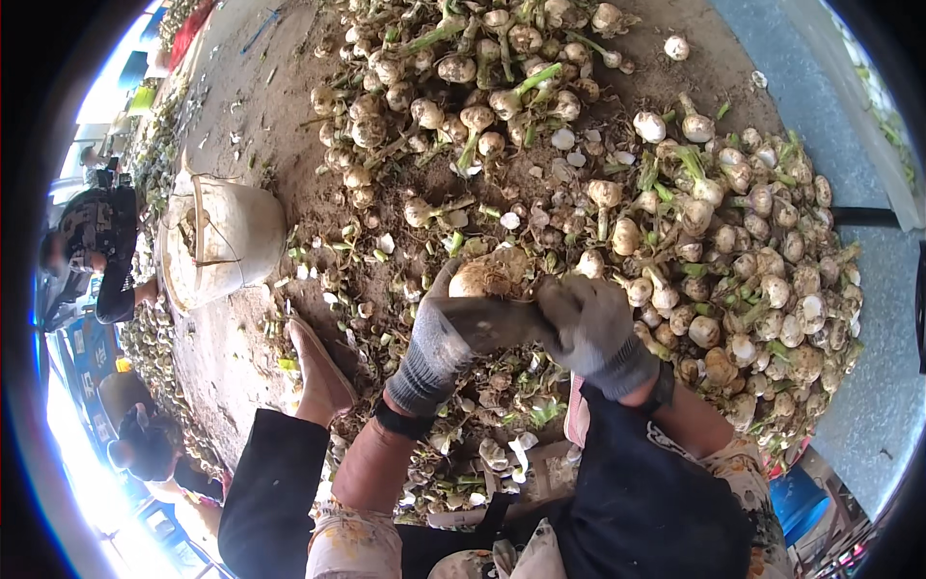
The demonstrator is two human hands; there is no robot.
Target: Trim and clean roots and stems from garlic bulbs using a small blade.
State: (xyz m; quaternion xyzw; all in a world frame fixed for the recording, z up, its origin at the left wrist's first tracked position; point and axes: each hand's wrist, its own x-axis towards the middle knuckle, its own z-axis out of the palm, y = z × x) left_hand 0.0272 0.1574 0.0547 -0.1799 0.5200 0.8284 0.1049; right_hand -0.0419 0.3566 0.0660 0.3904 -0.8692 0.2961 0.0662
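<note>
In a grey knit glove, my left hand (440, 336) grips a large garlic bulb (474, 281), its brown root tuft facing right. My right hand (597, 329), gloved too, is closed on a wide dark knife (499, 323). The blade is blurred and lies across the front of the bulb, reaching to my left palm. Its handle is hidden in my right fist. Ground below is littered with cut stems and peeled skins (387, 242). Just right of my right hand begins a heap of trimmed garlic bulbs (759, 268).
Ahead lies a pile of garlic with stems and roots (463, 79). A dirty white bucket (242, 231) tips on its side at left. Two other people (101, 239) are farther left. Grey metal sheeting (868, 340) borders the right, near a blue tub (796, 503).
</note>
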